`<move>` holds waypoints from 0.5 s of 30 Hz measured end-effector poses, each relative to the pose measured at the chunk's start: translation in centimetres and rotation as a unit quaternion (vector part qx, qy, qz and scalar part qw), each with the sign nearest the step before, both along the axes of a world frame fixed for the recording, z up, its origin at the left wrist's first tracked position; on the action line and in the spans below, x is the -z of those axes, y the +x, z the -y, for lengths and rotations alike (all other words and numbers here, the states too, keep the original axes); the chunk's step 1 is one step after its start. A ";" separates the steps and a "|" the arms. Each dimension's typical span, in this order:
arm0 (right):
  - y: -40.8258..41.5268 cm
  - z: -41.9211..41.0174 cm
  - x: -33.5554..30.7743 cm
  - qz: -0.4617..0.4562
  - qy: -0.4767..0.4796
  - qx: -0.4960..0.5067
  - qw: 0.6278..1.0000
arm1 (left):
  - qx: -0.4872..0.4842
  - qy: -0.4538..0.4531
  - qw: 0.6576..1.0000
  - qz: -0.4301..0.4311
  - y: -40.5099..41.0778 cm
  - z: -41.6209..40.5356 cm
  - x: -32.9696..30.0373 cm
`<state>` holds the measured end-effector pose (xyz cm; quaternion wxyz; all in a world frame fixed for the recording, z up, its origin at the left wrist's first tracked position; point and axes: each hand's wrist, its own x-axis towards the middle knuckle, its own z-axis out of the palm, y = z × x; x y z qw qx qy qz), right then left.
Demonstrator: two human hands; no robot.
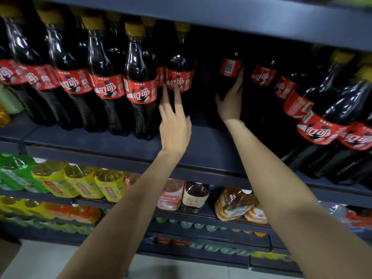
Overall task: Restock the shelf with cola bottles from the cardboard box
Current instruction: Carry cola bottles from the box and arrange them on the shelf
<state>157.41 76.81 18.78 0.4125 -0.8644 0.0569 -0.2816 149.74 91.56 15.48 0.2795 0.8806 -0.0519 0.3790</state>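
Large cola bottles with red labels and yellow caps stand in rows on the dark shelf (201,150). My left hand (174,119) reaches up with straight fingers, its fingertips touching the label of one cola bottle (178,77) at the right end of the left row. My right hand (231,97) lies flat with straight fingers against another cola bottle (230,67) set deeper in the shelf, its barcode side facing me. More cola bottles (322,125) crowd the right side. No cardboard box is clearly visible.
A gap of bare shelf lies between the two hands' bottles. Lower shelves hold yellow juice bottles (80,184), green bottles (14,172), pink and brown drinks (181,194) and packs (233,204). Pale floor shows at the bottom.
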 end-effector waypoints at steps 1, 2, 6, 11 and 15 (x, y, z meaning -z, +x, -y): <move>0.4 0.0 -0.1 -0.003 0.008 -0.002 1.000 | -0.008 0.011 1.000 -0.005 0.3 0.0 0.2; 0.7 0.0 -0.2 -0.005 0.019 0.000 1.000 | -0.017 0.018 1.000 -0.012 0.6 -0.1 0.4; 1.1 -0.5 -0.5 0.003 0.010 0.028 1.000 | -0.030 0.030 0.999 -0.026 0.5 -0.3 0.5; -3.8 -1.6 0.0 0.031 0.090 -0.075 0.993 | 0.093 -0.067 0.993 0.042 -1.5 -1.1 -0.3; -10.8 -1.0 1.9 0.016 0.181 -0.235 0.955 | 0.282 -0.273 0.919 -0.016 -5.5 -1.8 -1.5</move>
